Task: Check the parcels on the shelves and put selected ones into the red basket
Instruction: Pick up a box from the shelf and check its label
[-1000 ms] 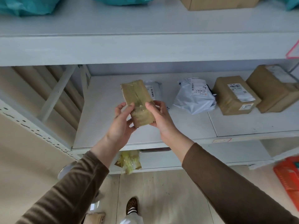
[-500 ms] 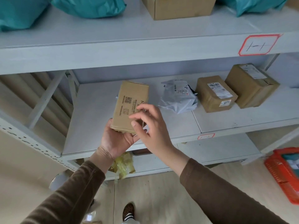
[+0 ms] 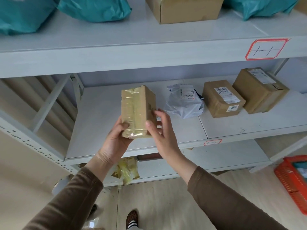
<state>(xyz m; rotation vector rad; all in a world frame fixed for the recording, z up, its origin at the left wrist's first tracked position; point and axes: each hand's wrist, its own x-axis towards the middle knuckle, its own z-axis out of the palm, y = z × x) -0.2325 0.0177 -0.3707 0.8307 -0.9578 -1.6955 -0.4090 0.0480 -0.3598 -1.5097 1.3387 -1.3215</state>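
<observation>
The left half of the grey middle shelf board (image 3: 99, 123) is bare, so a hand can reach in there as far as the back wall. On its right half stand a crumpled white plastic mailer (image 3: 185, 103), a small brown cardboard box with a label (image 3: 222, 99) and a bigger brown cardboard box (image 3: 259, 90), close together in a row. The diagonal grey metal brace (image 3: 49, 102) closes the left side. The upper shelf's front edge (image 3: 116, 61) limits the height of the opening.

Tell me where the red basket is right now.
The red basket sits on the floor at the far right edge of the head view, below and right of the shelves.
</observation>
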